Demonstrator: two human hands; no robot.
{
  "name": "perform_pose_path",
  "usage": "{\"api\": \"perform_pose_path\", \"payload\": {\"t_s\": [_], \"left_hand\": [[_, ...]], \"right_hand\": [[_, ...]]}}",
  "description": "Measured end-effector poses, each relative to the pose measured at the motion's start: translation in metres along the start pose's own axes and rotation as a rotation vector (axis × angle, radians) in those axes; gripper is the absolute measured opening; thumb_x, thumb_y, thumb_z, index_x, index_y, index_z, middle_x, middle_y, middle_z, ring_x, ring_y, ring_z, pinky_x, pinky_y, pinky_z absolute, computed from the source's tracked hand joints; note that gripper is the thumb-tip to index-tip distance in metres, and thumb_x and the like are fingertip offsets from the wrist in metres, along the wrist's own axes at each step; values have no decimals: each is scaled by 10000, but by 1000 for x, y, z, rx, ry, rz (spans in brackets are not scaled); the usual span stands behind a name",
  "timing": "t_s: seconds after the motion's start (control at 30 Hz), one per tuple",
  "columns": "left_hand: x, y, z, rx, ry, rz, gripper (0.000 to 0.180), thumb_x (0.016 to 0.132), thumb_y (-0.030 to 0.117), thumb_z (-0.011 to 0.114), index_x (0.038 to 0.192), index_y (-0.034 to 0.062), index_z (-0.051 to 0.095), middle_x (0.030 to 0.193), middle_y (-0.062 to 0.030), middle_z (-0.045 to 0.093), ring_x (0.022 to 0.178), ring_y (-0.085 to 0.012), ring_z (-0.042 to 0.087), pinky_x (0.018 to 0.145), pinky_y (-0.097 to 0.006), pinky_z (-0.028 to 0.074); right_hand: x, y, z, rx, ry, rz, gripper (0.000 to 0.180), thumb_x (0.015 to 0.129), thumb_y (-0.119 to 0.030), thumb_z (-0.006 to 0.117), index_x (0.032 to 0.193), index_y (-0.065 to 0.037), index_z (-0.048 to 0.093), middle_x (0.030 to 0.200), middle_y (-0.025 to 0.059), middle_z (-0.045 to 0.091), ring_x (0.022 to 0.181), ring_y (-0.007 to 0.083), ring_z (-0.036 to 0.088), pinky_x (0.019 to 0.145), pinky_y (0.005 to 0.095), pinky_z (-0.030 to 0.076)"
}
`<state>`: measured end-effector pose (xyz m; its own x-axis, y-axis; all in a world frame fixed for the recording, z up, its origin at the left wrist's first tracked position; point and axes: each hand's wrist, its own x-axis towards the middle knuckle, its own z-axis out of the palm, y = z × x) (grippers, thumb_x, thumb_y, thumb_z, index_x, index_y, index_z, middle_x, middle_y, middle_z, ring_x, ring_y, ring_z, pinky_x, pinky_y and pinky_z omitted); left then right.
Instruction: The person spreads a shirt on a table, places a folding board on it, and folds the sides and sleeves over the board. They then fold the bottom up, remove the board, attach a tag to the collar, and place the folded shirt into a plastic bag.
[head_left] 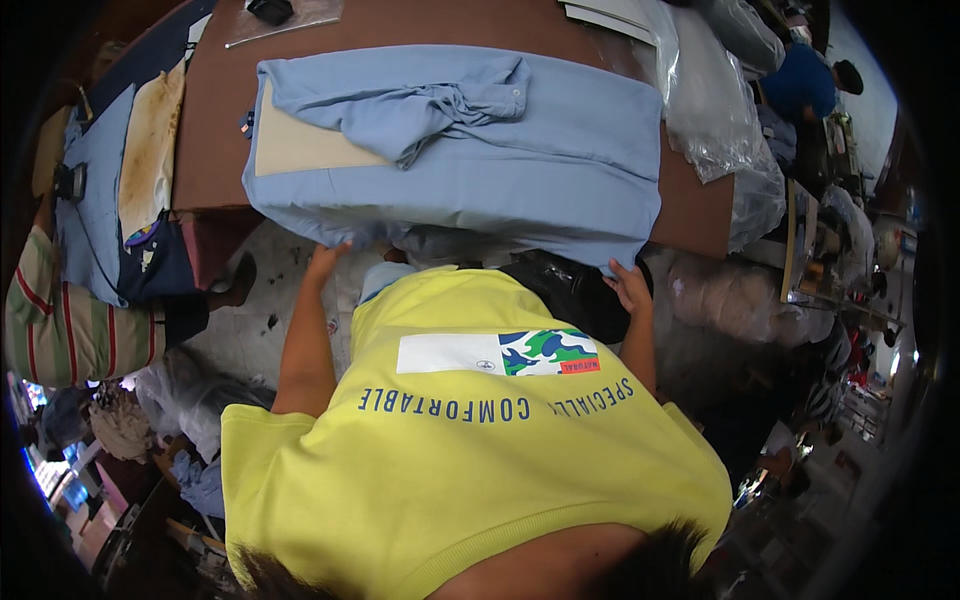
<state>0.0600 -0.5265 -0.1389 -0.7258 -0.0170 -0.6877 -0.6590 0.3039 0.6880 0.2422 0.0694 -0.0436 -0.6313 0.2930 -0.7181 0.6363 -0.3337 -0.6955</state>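
Observation:
A light blue shirt (480, 185) is spread across the brown table, its near edge hanging over the front. One part with small buttons, perhaps a sleeve, lies bunched on top of it. Under the bunched part, at the left, a flat beige panel (300, 145) shows. My left hand (326, 262) holds the hanging near edge left of the middle, its fingertips partly hidden by cloth. At the near right corner my right hand (630, 288) pinches the shirt between thumb and finger, the other fingers loosely curled.
The brown table (420, 22) carries clear plastic sheets (705, 110) at the right and a small black object (270, 10) at the far left. On the left a person in a striped top (85, 310) stands beside another blue garment (95, 190). A black bag (570, 295) is below the table edge.

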Motion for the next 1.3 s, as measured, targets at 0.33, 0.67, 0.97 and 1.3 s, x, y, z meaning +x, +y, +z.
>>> {"api": "perform_pose_path", "payload": {"t_s": [0.33, 0.67, 0.97, 1.3], "left_hand": [[-78, 183, -101, -320, -365, 299, 359, 817, 145, 648, 1128, -4, 548, 1037, -63, 628, 934, -148, 589, 857, -295, 451], [93, 328, -74, -506, -360, 122, 208, 862, 150, 588, 994, -11, 600, 907, -106, 655, 760, -172, 641, 709, -292, 551], [111, 301, -46, 417, 522, 496, 286, 856, 131, 568, 1121, 26, 549, 949, -126, 651, 844, -225, 632, 752, -347, 514], [5, 259, 125, 1002, 489, 1044, 525, 866, 483, 483, 1349, 287, 418, 1464, -47, 294, 1354, -321, 223, 1053, -574, 153]], "right_hand": [[-13, -118, 21, 518, -121, -383, 246, 843, -167, 655, 1040, -57, 555, 964, 34, 614, 910, 167, 592, 830, 326, 471], [144, -212, 66, 947, -43, -127, 291, 824, -112, 625, 1085, -61, 508, 934, 151, 606, 904, 300, 612, 712, 409, 505], [117, -222, 134, 373, 240, -591, 470, 933, -226, 480, 1360, -98, 332, 1290, 155, 469, 1232, 311, 413, 1021, 411, 306], [116, -176, 319, -1432, 118, -1336, 517, 919, -449, 410, 1361, -180, 401, 1433, 18, 353, 1327, 283, 302, 1072, 508, 192]]}}
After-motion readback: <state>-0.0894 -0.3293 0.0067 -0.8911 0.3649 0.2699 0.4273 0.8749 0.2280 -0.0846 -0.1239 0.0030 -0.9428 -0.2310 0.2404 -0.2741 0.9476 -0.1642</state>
